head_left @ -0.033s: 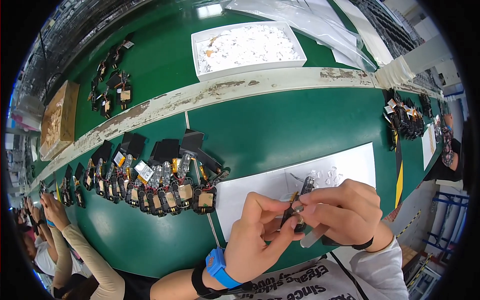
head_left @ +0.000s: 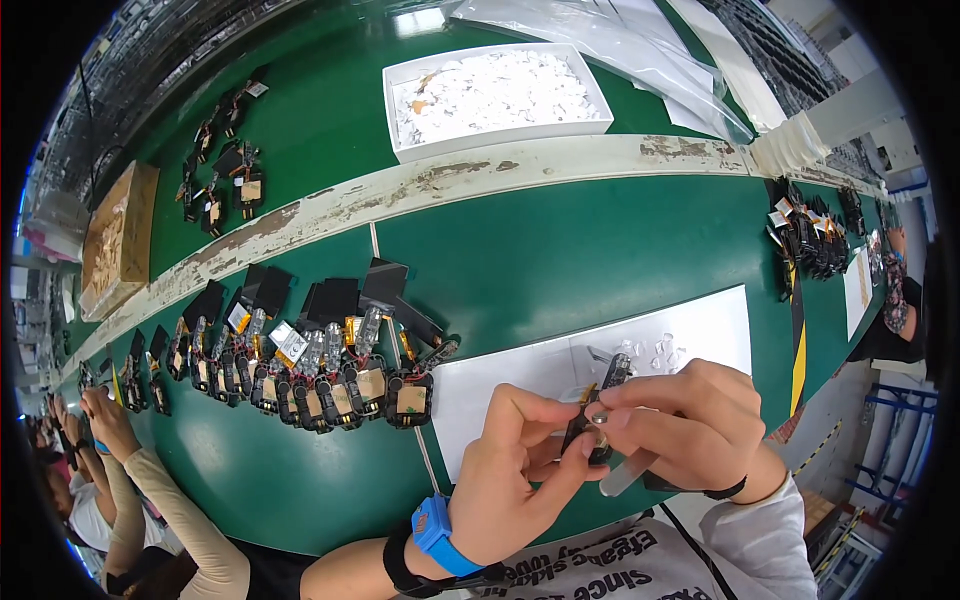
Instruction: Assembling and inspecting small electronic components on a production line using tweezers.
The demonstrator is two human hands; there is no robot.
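Observation:
My left hand (head_left: pixel 525 470), a blue watch on its wrist, grips a small black electronic assembly (head_left: pixel 575 430) from the left with bent fingers. A clear ribbed part (head_left: pixel 617 370) sticks up at the assembly's far end. Close against it from the right, my right hand (head_left: pixel 695 420) pinches with thumb and forefinger at a small shiny round piece (head_left: pixel 598 416). Its curled fingers also hold a translucent flat strip (head_left: pixel 626 474), which points down and left. The fingers cover much of the assembly. Beneath both hands lies a white sheet (head_left: pixel 465 395) with several small clear pieces (head_left: pixel 665 350).
Left of the sheet stands a row of similar black assemblies (head_left: pixel 325 390) with flat black panels. Beyond a worn white ledge (head_left: pixel 440 175) sits a white box (head_left: pixel 395 125) full of white scraps. Another person's hand (head_left: pixel 110 425) is at far left; more assemblies (head_left: pixel 815 240) lie far right.

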